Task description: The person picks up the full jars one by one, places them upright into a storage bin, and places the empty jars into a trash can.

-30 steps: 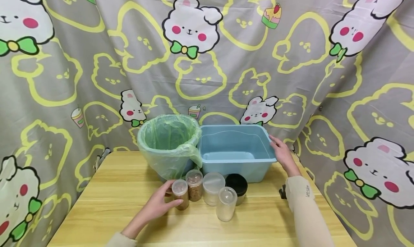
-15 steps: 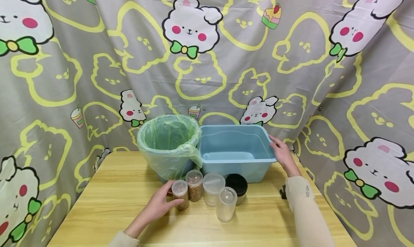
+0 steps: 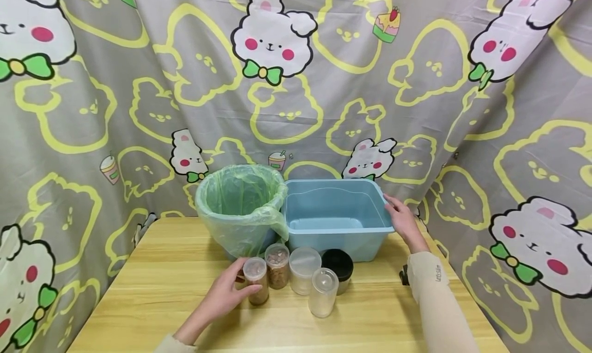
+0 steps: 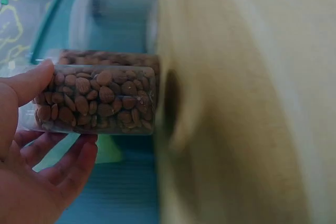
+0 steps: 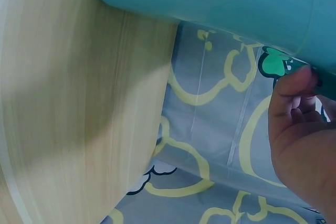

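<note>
My left hand point(image 3: 225, 291) holds a clear plastic jar of brown almonds point(image 3: 256, 286) with a translucent lid. In the left wrist view, the thumb lies on one side of the jar point(image 4: 100, 98) and the fingers on the other, near its lid end. Just behind it stands a second jar of nuts point(image 3: 278, 271). My right hand point(image 3: 404, 222) grips the right rim of a light blue plastic basin point(image 3: 342, 242); the right wrist view has the thumb and curled fingers point(image 5: 302, 85) at the rim. The inside of the basin shows nothing in it.
A bin lined with a green bag point(image 3: 240, 229) stands left of the basin. In front of the basin are a translucent lidded jar point(image 3: 305, 276), a black-lidded jar point(image 3: 339, 268) and a clear jar point(image 3: 322, 296). A patterned curtain point(image 3: 287, 116) surrounds the wooden table point(image 3: 152, 291).
The almond jar in my left hand has shifted slightly left and toward me, widening its gap from the second nut jar. My right hand stays on the basin's rim.
</note>
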Demonstrator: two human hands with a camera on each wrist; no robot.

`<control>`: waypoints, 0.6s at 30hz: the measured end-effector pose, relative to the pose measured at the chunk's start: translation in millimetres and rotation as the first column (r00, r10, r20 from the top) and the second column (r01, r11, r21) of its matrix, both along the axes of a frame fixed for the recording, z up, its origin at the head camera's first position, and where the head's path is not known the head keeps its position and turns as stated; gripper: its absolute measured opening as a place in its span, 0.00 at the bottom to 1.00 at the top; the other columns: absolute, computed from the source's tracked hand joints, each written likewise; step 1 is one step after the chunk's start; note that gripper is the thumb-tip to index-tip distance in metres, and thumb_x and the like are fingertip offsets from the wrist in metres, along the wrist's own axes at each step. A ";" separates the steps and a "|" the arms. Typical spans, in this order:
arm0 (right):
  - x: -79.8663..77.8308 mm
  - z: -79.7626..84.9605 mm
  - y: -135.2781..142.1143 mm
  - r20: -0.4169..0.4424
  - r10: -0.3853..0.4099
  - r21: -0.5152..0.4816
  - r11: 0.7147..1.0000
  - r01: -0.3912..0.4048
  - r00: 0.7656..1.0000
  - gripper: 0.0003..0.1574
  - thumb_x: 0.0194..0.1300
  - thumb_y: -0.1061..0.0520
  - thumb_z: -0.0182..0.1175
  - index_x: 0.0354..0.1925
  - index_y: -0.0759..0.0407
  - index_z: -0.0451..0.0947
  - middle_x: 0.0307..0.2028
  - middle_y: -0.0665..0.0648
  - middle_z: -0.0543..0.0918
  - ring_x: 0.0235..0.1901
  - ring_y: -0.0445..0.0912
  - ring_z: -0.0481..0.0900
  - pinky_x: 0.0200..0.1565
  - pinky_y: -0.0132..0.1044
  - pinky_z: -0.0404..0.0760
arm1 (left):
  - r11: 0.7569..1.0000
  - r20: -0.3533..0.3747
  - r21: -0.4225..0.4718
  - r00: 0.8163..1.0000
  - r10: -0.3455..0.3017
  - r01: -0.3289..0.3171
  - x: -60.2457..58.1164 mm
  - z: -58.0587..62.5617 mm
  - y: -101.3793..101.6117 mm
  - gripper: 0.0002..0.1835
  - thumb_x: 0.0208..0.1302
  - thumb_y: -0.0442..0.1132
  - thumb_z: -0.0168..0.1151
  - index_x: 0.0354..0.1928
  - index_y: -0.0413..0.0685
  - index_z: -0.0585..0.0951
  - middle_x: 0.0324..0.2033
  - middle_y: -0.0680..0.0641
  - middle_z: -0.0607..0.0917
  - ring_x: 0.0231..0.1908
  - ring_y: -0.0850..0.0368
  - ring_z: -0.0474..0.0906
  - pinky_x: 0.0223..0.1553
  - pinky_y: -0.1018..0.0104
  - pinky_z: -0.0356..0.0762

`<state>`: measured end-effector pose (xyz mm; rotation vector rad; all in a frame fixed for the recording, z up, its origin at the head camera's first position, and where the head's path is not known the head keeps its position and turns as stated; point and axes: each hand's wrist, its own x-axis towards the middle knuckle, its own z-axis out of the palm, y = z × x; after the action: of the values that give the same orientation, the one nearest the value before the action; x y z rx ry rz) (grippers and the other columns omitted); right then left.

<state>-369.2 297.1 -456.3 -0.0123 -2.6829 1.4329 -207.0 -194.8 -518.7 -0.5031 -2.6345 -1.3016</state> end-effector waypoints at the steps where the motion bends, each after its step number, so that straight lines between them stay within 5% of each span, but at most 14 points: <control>1: 0.0 0.2 -0.3 0.001 0.000 0.003 1.000 0.000 1.000 0.34 0.85 0.45 0.39 0.82 0.53 0.56 0.78 0.72 0.58 0.74 0.70 0.60 0.72 0.66 0.61 | 1.000 -0.014 -0.002 1.000 0.009 -0.009 1.0 2.8 -0.4 0.30 0.58 0.48 0.78 0.61 0.55 0.78 0.49 0.56 0.85 0.46 0.62 0.81 0.47 0.60 0.85; 18: -0.2 1.1 -0.5 0.013 -0.005 0.024 1.000 0.004 1.000 0.35 0.85 0.44 0.37 0.82 0.53 0.55 0.79 0.70 0.55 0.75 0.70 0.57 0.73 0.67 0.59 | 0.997 -0.187 0.007 0.980 -0.070 0.073 15.6 71.0 9.0 0.32 0.59 0.47 0.78 0.64 0.56 0.76 0.53 0.57 0.84 0.50 0.63 0.81 0.47 0.62 0.85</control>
<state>-369.5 296.5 -455.2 -0.0258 -2.7084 1.4044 -191.4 -185.8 -447.7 -0.6882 -2.4734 -1.2259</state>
